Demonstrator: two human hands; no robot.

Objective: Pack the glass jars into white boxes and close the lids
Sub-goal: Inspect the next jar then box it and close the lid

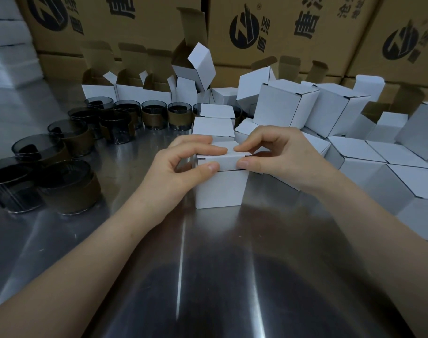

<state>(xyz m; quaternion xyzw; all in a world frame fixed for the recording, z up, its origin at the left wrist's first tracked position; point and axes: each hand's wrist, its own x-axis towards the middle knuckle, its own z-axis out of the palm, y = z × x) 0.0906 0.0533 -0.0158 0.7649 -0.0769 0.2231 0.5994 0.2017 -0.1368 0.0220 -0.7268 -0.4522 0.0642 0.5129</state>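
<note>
Jars of smoky dark glass with brown wrap-around bands [69,189] stand clustered at your far left on the shiny stainless-steel counter [208,276], running in loose rows back toward the wall. Behind them stands a row of open white cardboard boxes with raised brown flaps [139,93]. A little right of the jars, your left hand [181,164] grips the small white cardboard box [220,191] that stands upright on the counter in the middle, straight in front of you. Its fingers [208,150] are curled over the box's lid [225,159], with the thumb pressed on the lid's front edge, so the hand pinches that left end. The lid is folded down over the top; what is inside the box cannot be seen. Your right hand [281,154] mirrors the left, index finger lying on top and thumb against the front edge, pinching the right end of the lid. The two index fingertips nearly meet over the middle. Just behind the box sit more closed white boxes, and further right lies a tumbled pile of closed white cardboard boxes [283,106], some upright and some tipped, reaching to the frame's edge. Large brown printed cartons [293,32] line the back.
</note>
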